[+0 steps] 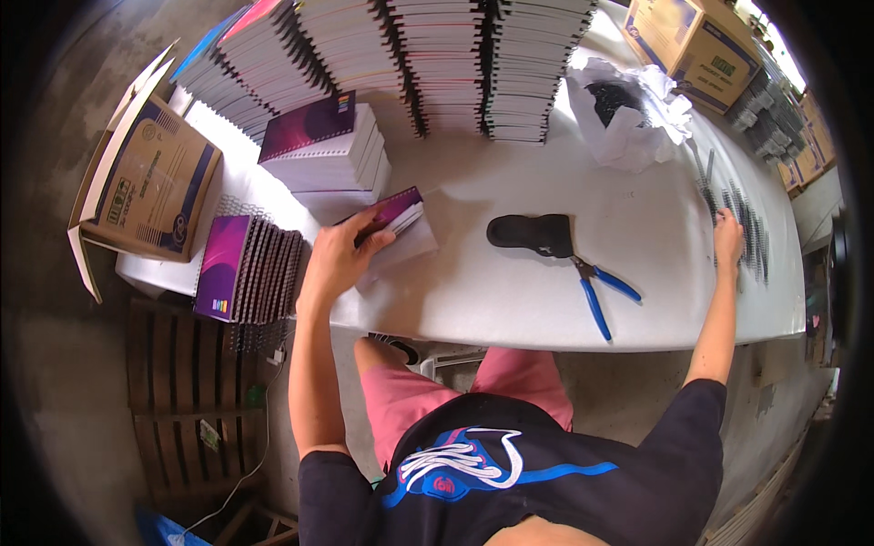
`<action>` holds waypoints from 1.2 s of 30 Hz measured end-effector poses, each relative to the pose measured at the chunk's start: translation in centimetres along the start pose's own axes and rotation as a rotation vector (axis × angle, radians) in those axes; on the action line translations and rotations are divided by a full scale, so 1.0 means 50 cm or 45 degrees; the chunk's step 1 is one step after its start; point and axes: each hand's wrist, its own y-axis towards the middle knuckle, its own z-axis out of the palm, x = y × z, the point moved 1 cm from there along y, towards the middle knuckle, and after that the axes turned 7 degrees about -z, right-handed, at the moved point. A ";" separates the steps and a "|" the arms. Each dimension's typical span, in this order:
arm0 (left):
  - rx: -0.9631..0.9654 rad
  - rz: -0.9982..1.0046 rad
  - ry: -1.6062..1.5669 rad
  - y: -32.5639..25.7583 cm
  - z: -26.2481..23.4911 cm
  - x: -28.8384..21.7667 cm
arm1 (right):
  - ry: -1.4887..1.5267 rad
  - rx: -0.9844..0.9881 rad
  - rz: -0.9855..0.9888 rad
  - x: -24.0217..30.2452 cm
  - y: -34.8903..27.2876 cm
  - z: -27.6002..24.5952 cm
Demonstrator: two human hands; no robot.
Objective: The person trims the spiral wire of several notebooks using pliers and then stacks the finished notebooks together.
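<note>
While your left hand grips a purple notebook with curled fingers, your right hand touches black spiral coils, finger position unclear

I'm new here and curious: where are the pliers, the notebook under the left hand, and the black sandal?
pliers (604,293), head view, blue handles.
notebook (408,227), head view, page edges.
black sandal (533,233), head view, middle.

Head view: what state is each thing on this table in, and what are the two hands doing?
Left hand: gripping the unbound notebook.
Right hand: on the spiral coils, grip unclear.
Pliers: lying free, handles apart.
Bound notebooks: standing on edge in a row.
Plastic bag: open.
Left box: flaps open.
</note>
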 end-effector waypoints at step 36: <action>-0.436 0.452 0.093 -0.033 0.025 0.024 | 1.929 0.769 -0.606 0.883 -0.339 -0.239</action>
